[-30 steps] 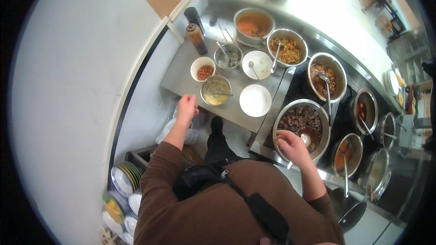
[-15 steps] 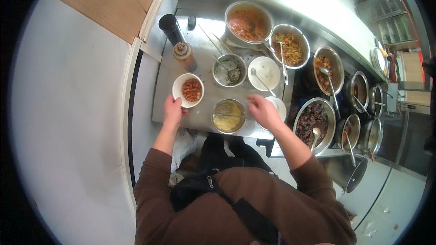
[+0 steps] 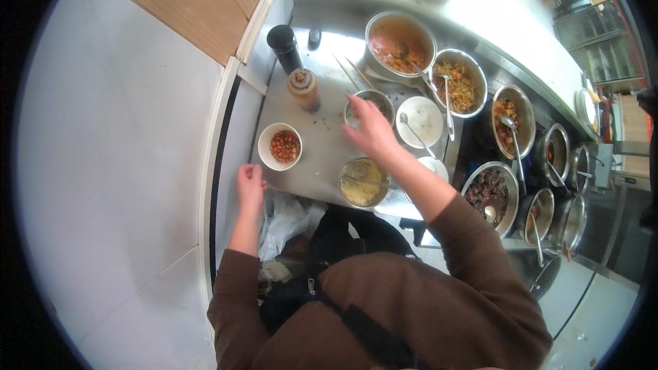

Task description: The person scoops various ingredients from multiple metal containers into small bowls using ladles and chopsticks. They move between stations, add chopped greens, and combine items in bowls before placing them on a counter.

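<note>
My right hand reaches over a steel bowl of chopped green herbs, covering much of it. Its thumb and fingers are apart, and the spoon in that bowl is hidden behind it. My left hand is at the table's near left edge with curled fingers and nothing visible in them. Just above it stands a white bowl holding reddish-brown pieces that look like peanuts, apart from the hand. Below my right forearm sits a steel bowl of pale yellow paste, with a spoon lying across it.
A sauce bottle and a black cylinder stand at the back left, near chopsticks. White bowls and a pot of red sauce are to the right. Several steel pots of cooked food line the right side.
My left hand has let go of the white bowl and drawn back toward me. My right hand has moved up and left, from beside the yellow paste to over the herb bowl.
</note>
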The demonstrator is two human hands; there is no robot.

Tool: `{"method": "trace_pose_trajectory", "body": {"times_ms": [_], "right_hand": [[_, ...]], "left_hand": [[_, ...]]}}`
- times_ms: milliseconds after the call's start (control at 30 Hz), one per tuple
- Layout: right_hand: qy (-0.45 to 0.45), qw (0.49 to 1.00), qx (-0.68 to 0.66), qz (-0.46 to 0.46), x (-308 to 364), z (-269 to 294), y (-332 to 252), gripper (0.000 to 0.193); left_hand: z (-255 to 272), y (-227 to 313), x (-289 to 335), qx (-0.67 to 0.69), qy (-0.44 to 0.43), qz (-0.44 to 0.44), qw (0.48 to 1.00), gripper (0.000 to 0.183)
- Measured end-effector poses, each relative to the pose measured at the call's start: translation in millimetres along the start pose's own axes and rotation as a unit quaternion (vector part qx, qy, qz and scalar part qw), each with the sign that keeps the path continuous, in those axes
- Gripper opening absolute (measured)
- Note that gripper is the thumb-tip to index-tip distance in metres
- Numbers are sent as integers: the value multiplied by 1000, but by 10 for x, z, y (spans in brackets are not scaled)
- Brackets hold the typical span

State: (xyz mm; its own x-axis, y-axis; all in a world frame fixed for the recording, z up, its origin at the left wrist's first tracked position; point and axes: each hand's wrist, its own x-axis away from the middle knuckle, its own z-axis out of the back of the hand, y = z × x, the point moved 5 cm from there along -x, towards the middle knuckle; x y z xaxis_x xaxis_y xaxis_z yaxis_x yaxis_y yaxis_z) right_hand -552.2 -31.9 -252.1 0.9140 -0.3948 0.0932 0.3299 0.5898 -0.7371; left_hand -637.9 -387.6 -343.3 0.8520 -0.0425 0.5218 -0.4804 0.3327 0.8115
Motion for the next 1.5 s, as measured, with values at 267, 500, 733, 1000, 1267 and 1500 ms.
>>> {"method": "trace_pose_trajectory", "body": {"times_ms": [267, 500, 733, 1000, 1267, 1500], "right_hand": [[-20, 989, -148, 22, -1032, -528, -677, 77], [43, 983, -172, 47, -1377, -911, -986, 73], [9, 992, -128, 12, -1318, -975, -1048, 77], [107, 991, 74, 40, -498, 106, -255, 45], [13, 968, 224, -108, -408, 322, 735, 20], [-74, 965, 223, -113, -456, -79, 822, 18]], "left_hand": [[288, -519, 752, 24, -65, 80, 994, 17], [746, -1118, 1272, 25, -8, 170, 985, 19], [690, -1298, 1311, 38, -41, 183, 981, 17], [412, -1097, 1064, 37, -110, 153, 981, 16], [-69, -819, 933, -29, -194, 141, 970, 17], [-243, -699, 955, -64, -231, 125, 963, 17]]}}
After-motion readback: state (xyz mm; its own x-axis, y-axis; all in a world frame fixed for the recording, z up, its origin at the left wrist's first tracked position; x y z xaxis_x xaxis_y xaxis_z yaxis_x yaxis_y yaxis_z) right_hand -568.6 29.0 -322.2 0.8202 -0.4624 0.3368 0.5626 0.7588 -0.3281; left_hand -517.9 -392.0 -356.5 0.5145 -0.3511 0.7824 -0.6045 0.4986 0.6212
